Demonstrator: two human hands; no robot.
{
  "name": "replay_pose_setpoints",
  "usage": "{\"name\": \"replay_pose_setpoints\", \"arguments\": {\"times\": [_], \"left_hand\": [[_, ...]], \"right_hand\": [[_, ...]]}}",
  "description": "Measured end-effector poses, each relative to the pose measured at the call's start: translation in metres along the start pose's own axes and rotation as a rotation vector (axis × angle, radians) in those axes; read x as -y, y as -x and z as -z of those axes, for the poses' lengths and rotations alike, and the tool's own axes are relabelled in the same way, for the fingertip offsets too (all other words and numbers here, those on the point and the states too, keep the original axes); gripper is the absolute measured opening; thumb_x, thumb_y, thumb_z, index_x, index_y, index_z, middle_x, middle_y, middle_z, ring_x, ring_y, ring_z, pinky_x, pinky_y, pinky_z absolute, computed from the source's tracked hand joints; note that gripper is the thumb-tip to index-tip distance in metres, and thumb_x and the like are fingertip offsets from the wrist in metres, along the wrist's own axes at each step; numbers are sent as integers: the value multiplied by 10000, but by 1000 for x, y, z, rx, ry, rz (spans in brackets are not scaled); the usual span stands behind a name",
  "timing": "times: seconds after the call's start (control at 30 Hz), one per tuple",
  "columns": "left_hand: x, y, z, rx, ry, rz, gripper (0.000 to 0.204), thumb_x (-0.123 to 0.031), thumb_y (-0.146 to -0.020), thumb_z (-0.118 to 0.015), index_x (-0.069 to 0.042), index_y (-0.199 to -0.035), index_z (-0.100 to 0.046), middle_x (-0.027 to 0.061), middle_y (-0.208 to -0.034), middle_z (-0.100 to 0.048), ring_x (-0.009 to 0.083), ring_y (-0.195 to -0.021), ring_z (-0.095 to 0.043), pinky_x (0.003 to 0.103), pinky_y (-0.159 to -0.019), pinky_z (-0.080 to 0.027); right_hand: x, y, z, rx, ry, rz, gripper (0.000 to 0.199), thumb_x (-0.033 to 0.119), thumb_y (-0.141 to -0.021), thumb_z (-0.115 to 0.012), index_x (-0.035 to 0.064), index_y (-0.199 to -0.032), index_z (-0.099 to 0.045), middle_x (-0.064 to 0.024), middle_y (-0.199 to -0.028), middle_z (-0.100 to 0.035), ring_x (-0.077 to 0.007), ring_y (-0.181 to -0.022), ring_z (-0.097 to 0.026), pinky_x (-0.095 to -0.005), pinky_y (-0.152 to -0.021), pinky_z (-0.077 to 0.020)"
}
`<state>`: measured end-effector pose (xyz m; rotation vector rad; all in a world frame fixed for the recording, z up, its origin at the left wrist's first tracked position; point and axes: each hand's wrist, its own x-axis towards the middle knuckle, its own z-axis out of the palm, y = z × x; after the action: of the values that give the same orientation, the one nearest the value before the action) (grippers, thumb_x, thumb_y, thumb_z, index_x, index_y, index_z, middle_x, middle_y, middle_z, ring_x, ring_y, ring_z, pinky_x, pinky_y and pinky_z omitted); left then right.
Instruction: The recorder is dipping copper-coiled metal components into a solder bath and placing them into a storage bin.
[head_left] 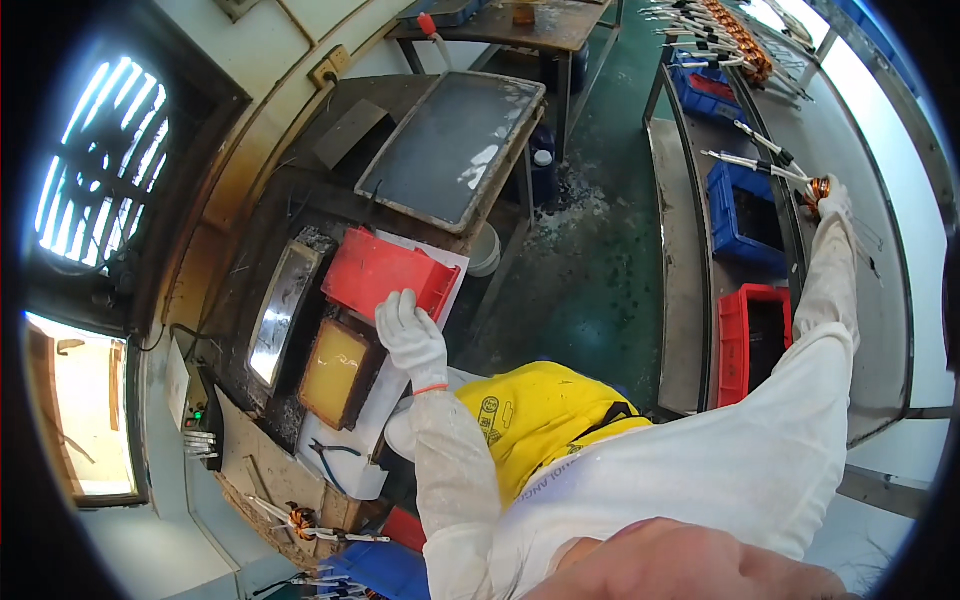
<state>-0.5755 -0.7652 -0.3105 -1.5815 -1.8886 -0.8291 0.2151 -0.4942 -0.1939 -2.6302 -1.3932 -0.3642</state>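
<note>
My left hand (411, 338), in a white glove, lies with its fingers stretched out against the near edge of an upturned-looking red plastic bin (385, 270). Just below that bin is a square dark pan of yellow liquid or wax (334, 374). Beside the pan sits a rectangular metal trough with a shiny silvery surface (284, 318). Far out to the right, my right hand (834, 200), also gloved, is closed on a copper-wound coil (820, 188) with white-sleeved leads. It is over the grey bench; the fingers are partly hidden.
Pliers (331, 462) and another coil (301, 521) lie at the lower left. Blue bins (745, 215) and a red bin (736, 345) stand along the right bench, with several coils (735, 40) farther up. A grey-topped table (450, 145) stands ahead; a white bucket (485, 250) is beneath.
</note>
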Motion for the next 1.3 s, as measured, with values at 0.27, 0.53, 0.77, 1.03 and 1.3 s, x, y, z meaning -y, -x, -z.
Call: {"name": "replay_pose_setpoints", "arguments": {"times": [0.27,0.53,0.77,1.03,1.3], "left_hand": [[-1,-1,1,-3,14,-4,378,-25,-876,-644,-65,-1249,-596,157,-1266,-591,413,-1192,-544,532,-1077,-435],[-3,-1,0,-17,-1,2,355,-23,-888,-632,-53,-1239,-598,157,-1254,-604,403,-1183,-553,521,-1088,-427],[-1,1,-3,-9,-5,10,352,-23,-891,-624,-53,-1241,-604,161,-1260,-608,407,-1186,-553,521,-1081,-434],[-4,1,-6,4,-37,27,351,-28,-896,-621,-52,-1247,-617,165,-1269,-613,414,-1194,-556,517,-1079,-439],[-3,-1,-8,5,-35,27,391,-30,-837,-659,-64,-1224,-614,162,-1240,-599,416,-1159,-559,524,-1044,-457]], "right_hand": [[12,5,-39,-143,107,-141,685,241,-901,-689,361,-1510,-401,-158,-1419,-492,-419,-1292,-506,-509,-1074,-429],[16,7,-95,-501,-537,-32,952,629,-798,-761,245,-1555,-330,-353,-1516,-183,-507,-1368,-370,-502,-1112,-387],[38,1,-85,-479,-559,-84,1027,653,-727,-816,225,-1541,-358,-325,-1517,-193,-492,-1391,-328,-500,-1125,-373],[81,-33,-99,-558,-618,-117,1036,675,-701,-817,220,-1528,-392,-311,-1512,-202,-490,-1402,-296,-495,-1150,-338],[85,-88,-127,-563,-659,-67,1089,721,-672,-810,194,-1526,-388,-309,-1517,-219,-471,-1401,-298,-504,-1150,-327]]}}
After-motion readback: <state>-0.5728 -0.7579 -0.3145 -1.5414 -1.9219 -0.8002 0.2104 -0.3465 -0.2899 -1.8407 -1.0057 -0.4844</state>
